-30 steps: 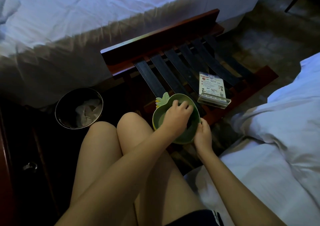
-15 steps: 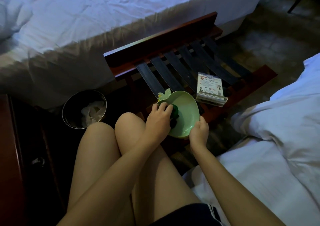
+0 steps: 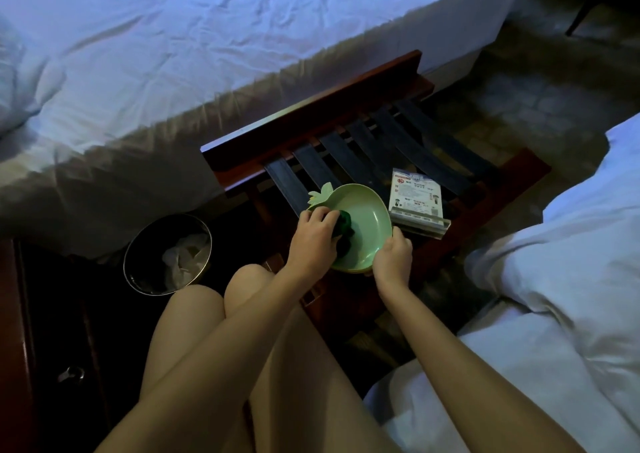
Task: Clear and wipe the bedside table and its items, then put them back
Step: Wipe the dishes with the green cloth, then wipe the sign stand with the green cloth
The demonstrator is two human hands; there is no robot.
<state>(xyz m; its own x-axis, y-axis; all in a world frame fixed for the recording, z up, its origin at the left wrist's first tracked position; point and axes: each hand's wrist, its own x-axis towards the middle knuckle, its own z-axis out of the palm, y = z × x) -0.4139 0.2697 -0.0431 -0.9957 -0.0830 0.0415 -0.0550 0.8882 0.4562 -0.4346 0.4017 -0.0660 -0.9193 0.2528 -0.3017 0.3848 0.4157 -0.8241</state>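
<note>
Over dim slatted rack (image 3: 410, 149), left hand (image 3: 313, 236) grips half-hidden cloth (image 3: 345, 224) in dish (image 3: 369, 215), right hand (image 3: 393, 260) grips rim.

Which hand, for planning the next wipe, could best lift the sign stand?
Probably right hand: it grips the green bowl beside the sign stand; left hand holds the cloth.

Two beds, far bed (image 3: 207, 36) and near bed (image 3: 571, 279); two hands, left hand (image 3: 313, 241) and right hand (image 3: 393, 262); one dish (image 3: 367, 220), one cloth (image 3: 344, 224), one card stand (image 3: 415, 196), one rack (image 3: 311, 120), one bin (image 3: 149, 244).
</note>
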